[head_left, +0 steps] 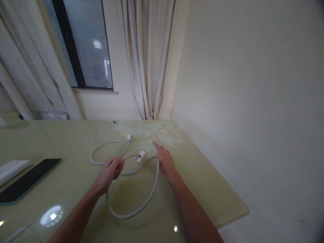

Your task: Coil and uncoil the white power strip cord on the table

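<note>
A long white power cable [131, 216] lies in loose loops over the table. My left hand [109, 173] is closed around one stretch of it, close to a white block-shaped connector [141, 157] on the cable's end. On the other side, my right hand [165, 163] grips the cable along its inner edge, index finger pointing forward. Between both hands the cable hangs down in a wide curve toward me. Its white plug [129, 137], with metal prongs, rests farther back on the table. My right thumb is partly hidden.
The pale green glossy table [202, 189] meets a white wall [253, 101] at right. A black flat panel [30, 180] and a white object [14, 168] lie at left. Curtains [149, 60] and a window [88, 44] are behind. A small black piece [114, 122] sits near the back edge.
</note>
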Demonstrator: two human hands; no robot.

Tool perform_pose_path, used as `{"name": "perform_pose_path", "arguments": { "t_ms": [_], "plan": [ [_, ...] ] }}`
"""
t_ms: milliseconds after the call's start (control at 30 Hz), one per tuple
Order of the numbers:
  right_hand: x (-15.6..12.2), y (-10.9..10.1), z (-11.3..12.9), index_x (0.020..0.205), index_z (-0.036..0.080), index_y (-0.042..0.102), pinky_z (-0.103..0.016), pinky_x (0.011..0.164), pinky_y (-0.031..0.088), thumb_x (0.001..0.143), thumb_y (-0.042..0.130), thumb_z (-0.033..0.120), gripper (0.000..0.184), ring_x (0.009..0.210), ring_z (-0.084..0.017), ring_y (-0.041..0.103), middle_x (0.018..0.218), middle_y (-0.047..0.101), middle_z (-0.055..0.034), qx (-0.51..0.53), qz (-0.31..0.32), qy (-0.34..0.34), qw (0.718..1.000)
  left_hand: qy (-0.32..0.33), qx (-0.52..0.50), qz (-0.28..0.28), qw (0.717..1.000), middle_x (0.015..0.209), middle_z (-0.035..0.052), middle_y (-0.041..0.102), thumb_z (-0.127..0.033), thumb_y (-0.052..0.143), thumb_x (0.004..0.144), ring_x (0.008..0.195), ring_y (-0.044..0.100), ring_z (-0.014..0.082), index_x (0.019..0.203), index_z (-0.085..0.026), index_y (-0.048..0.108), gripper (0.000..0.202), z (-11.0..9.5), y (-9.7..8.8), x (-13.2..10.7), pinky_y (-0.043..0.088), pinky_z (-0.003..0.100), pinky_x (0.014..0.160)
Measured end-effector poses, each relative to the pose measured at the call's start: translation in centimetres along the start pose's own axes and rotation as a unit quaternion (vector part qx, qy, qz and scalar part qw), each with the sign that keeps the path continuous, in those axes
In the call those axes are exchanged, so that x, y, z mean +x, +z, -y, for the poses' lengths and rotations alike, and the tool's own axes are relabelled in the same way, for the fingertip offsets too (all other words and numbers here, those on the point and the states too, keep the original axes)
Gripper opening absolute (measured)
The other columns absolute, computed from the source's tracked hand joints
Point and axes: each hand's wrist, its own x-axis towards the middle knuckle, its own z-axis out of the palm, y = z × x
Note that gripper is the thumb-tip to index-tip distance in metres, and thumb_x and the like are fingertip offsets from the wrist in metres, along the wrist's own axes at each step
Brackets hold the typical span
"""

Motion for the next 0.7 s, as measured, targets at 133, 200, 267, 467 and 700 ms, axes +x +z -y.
{"name": "perform_pose_path", "arguments": {
  "t_ms": [133, 200, 267, 467, 700],
  "plan": [
    [-0.3, -0.2, 1.0, 0.169, 0.026, 0.037, -0.034, 0.088, 0.051, 0.1, 0.04, 0.003, 0.074, 0.093, -0.023, 0.071, 0.114, 0.073, -0.0125, -0.019, 0.015, -0.004, 1.0, -0.07, -0.12, 0.109, 0.984, 0.057, -0.0042, 0.043, -0.06, 0.082, 0.083, 0.048, 0.032, 0.0071, 0.069, -0.017, 0.061, 0.049, -0.3, 1.2, -0.8, 0.027, 0.02, 0.046],
    [-0.6, -0.3, 1.6, 0.17, 0.026, 0.035, -0.035, 0.089, 0.051, 0.101, 0.04, 0.003, 0.073, 0.096, -0.023, 0.072, 0.115, 0.073, -0.0134, -0.026, 0.016, -0.013, 0.999, -0.093, -0.153, 0.149, 0.972, 0.067, 0.0006, 0.056, -0.058, 0.084, 0.084, 0.055, 0.046, 0.009, 0.08, -0.016, 0.068, 0.045, -0.4, 1.9, -1.3, 0.036, 0.02, 0.052],
    [-0.7, -0.2, 2.1, 0.17, 0.026, 0.034, -0.036, 0.091, 0.052, 0.103, 0.039, 0.003, 0.071, 0.097, -0.024, 0.073, 0.115, 0.074, -0.0138, -0.033, 0.021, -0.016, 0.999, -0.105, -0.173, 0.178, 0.963, 0.077, 0.005, 0.064, -0.058, 0.084, 0.086, 0.062, 0.055, 0.0112, 0.088, -0.015, 0.072, 0.044, -0.2, 2.5, -1.8, 0.042, 0.021, 0.056],
    [-0.7, 0.5, 3.0, 0.17, 0.028, 0.036, -0.037, 0.089, 0.054, 0.105, 0.044, 0.006, 0.07, 0.096, -0.025, 0.075, 0.11, 0.075, -0.0143, -0.041, 0.043, -0.01, 0.998, -0.135, -0.19, 0.204, 0.951, 0.087, 0.0068, 0.069, -0.057, 0.088, 0.083, 0.07, 0.062, 0.013, 0.087, -0.016, 0.071, 0.045, 1.7, 4.4, -2.1, 0.05, 0.025, 0.065],
    [-1.1, -0.1, 5.1, 0.172, 0.029, 0.031, -0.036, 0.086, 0.054, 0.105, 0.05, 0.016, 0.071, 0.099, -0.028, 0.076, 0.118, 0.072, -0.0165, -0.055, 0.071, 0.01, 0.996, -0.142, -0.177, 0.138, 0.964, 0.102, 0.0077, 0.072, -0.067, 0.09, 0.074, 0.094, 0.068, 0.0202, 0.094, -0.019, 0.072, 0.056, 4.3, 6.0, -1.6, 0.058, 0.032, 0.081]
  ]
}}
